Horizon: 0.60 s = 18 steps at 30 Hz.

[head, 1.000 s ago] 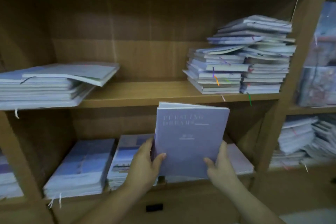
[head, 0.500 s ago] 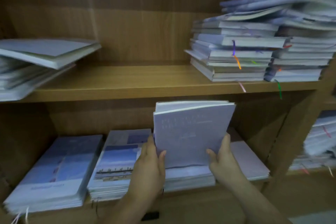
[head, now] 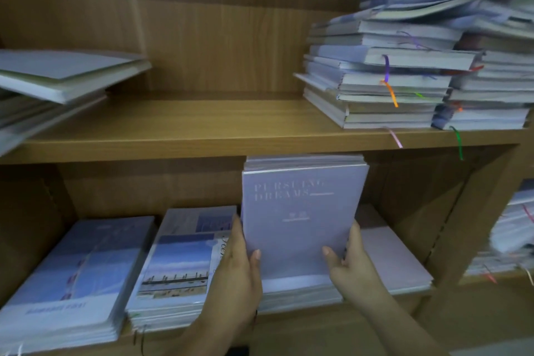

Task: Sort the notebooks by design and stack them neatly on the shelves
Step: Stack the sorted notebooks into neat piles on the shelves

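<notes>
1. I see the bundle of lilac notebooks [head: 300, 220] standing upright in the lower shelf bay, just past the centre of my view toward 5 o'clock. Its front cover faces me and reads "PURSUING DREAMS".
2. My left hand [head: 237, 274] grasps the bundle's left edge with the thumb lying across the cover. My right hand [head: 349, 266] grasps the right edge the same way.
3. The bundle's lower edge seems to sit on a flat lilac pile [head: 398, 266], which spreads out from under it toward 4 o'clock.
4. Just beside my left hand, at 8 o'clock, lies a pile with a seaside picture [head: 179, 263]. My wrist covers its near right corner.
5. Further out at 8 o'clock, a pile with blue covers [head: 72, 277] touches the seaside pile.
6. The upper shelf board [head: 202, 127] runs straight across, directly over the bundle's top edge, and they are close together.
7. On that board at 2 o'clock sits a crooked heap of notebooks [head: 390, 81]. An orange ribbon [head: 391, 94] hangs down its side, and a green ribbon [head: 458, 141] hangs over the board's front lip.
8. At 10 o'clock a smaller pile [head: 57, 78] tilts, its top notebook jutting toward the middle.
9. A wooden upright [head: 474, 225] at 4 o'clock closes the bay. More stacks [head: 514, 234] show blurred beyond it.
</notes>
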### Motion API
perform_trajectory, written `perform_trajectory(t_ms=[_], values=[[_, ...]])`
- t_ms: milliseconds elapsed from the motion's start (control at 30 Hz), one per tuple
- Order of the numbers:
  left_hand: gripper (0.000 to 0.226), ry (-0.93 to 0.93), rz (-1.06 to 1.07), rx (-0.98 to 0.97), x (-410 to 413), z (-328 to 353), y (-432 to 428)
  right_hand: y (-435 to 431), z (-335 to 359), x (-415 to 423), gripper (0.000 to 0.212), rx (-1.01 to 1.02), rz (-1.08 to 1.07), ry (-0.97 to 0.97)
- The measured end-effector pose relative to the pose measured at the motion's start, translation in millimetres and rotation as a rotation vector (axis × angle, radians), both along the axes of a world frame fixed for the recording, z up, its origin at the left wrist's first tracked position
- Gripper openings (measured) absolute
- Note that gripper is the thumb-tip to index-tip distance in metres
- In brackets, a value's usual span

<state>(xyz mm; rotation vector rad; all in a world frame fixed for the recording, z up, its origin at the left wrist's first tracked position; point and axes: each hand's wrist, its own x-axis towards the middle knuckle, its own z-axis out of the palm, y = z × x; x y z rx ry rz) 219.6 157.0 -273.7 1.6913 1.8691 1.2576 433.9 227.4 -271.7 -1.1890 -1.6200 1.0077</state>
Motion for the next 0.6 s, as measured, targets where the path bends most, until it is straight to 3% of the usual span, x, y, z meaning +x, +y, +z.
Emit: perform_trajectory(t_ms=[167,367,600], values=[[0.071,-0.021,0.028,0.044,4.0,6.1,4.3,5.1,4.2,1.1,0.072,0.008,-0.039,0.124],[0.08,-0.058,-0.021,0.003,-1.8,2.7,4.6,6.4,0.0,4.0,0.078,-0.039,-0.024,0.108],[0.086,-0.177,-0.056,-0.04,-0.5,1.2,-0.1,3.0,1.4,0.5,0.072,-0.065,-0.036,0.138]])
